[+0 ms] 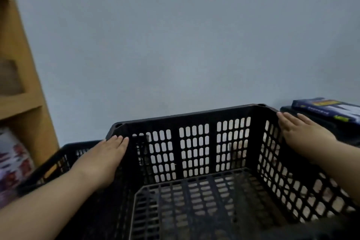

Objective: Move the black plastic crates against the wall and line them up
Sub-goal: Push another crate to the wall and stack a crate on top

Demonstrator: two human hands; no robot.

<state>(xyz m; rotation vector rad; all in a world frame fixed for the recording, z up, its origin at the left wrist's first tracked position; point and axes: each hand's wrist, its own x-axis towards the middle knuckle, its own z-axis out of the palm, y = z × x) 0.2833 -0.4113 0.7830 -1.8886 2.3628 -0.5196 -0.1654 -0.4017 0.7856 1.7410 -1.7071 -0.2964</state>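
A large black plastic crate (194, 117) with slotted walls fills the lower middle of the head view, its far wall close to the pale grey wall (175, 45). My left hand (101, 160) lies flat on the crate's left rim, fingers pointing forward. My right hand (303, 134) rests flat on the right rim the same way. Both hands press the crate's sides from outside. A second black crate (58, 160) stands to the left, partly hidden behind my left arm. The held crate is empty inside.
A wooden shelf unit (23, 84) rises at the left, with a printed package (13, 163) on a lower shelf. At the right, a blue box (327, 109) lies on a dark object (342, 132) near the wall.
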